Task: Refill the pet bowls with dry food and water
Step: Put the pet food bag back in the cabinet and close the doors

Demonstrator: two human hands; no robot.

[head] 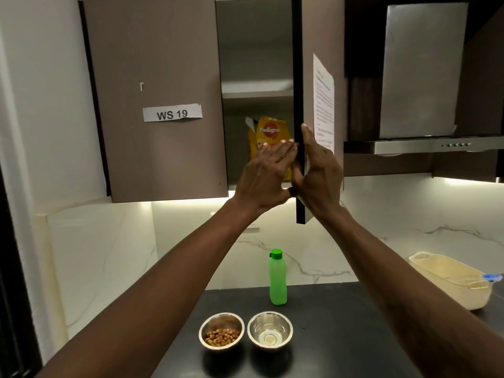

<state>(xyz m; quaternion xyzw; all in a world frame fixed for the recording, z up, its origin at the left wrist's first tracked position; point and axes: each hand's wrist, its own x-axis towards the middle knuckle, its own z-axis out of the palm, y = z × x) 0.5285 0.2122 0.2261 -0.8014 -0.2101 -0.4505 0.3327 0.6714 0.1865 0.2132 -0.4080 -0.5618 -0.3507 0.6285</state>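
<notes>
Near the counter's [354, 336] front edge sat the kibble bowl [221, 334], with the water bowl [270, 330] just beside it and the green bottle [277, 279] behind. Up at the cupboard, my left hand [266, 175] pressed straight fingers against the open door's [298, 77] edge. The food bag [268, 137] stood inside, and my right hand [317, 170] lay flat on the door's outer face.

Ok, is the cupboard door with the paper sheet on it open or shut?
Open. The door stands out edge-on, the left hand and right hand against it, and the yellow food bag shows in the opening.
</notes>
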